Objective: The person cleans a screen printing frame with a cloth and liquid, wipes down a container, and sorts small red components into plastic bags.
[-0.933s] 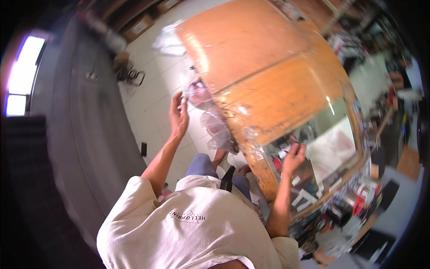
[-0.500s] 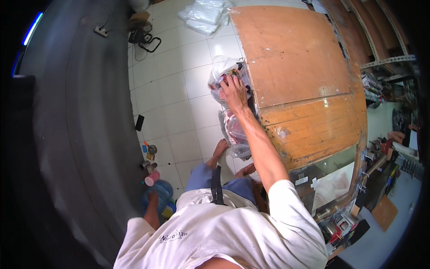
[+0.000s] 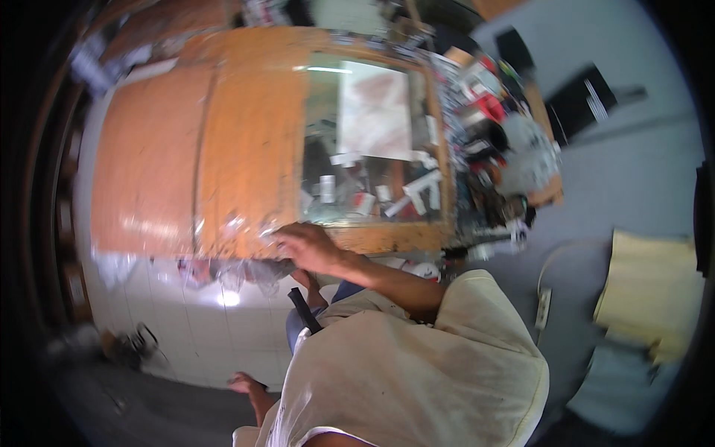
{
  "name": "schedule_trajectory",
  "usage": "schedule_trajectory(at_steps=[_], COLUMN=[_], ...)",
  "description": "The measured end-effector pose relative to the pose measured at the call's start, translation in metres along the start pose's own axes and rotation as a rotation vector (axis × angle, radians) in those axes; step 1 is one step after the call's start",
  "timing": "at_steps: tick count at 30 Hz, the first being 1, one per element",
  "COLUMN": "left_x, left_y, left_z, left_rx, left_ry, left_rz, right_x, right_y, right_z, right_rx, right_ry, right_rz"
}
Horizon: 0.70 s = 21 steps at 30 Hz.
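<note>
Blur smears the table (image 3: pixel 145 164) and clutter (image 3: pixel 488 138) right of it. White glare streaks the table's glass (image 3: pixel 320 97); a bright spot shines on tiles (image 3: pixel 212 328) beside it. Edges bend into black.

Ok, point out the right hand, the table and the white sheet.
Right hand (image 3: pixel 308 246): head view, back of the hand
Table (image 3: pixel 255 141): head view, bare wooden top
White sheet (image 3: pixel 375 112): head view, its middle

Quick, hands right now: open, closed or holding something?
Left hand: blurred, cannot tell open or closed.
Right hand: by the wooden table, blurred, cannot tell whether holding anything.
</note>
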State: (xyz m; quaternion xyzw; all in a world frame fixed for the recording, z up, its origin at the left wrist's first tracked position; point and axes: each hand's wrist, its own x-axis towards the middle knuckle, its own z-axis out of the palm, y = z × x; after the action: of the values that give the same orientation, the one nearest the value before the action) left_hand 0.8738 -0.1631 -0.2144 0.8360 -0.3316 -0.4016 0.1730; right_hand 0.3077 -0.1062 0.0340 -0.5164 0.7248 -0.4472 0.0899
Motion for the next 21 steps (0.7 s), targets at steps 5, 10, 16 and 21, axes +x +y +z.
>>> schedule_trajectory(at_steps=[5, 10, 16, 21], left_x=[0.064, -0.082, -0.272, -0.342], left_y=[0.248, 0.429, 0.422, 0.412], left_z=[0.012, 0.161, 0.345, 0.411], left_rx=[0.372, -0.274, -0.171, 0.255], left_ry=[1.065, 0.281, -0.480, -0.417], left_rz=[1.152, 1.216, 1.398, 1.703], right_x=[-0.106, -0.255, -0.257, -0.271], right_y=[0.076, 0.153, 0.230, 0.249], right_z=[-0.178, -0.292, -0.329, -0.334], right_rx=[-0.078, -0.775, -0.868, -0.408], right_ry=[0.605, 0.916, 0.772, 1.022], right_rz=[0.712, 0.999, 1.205, 1.048])
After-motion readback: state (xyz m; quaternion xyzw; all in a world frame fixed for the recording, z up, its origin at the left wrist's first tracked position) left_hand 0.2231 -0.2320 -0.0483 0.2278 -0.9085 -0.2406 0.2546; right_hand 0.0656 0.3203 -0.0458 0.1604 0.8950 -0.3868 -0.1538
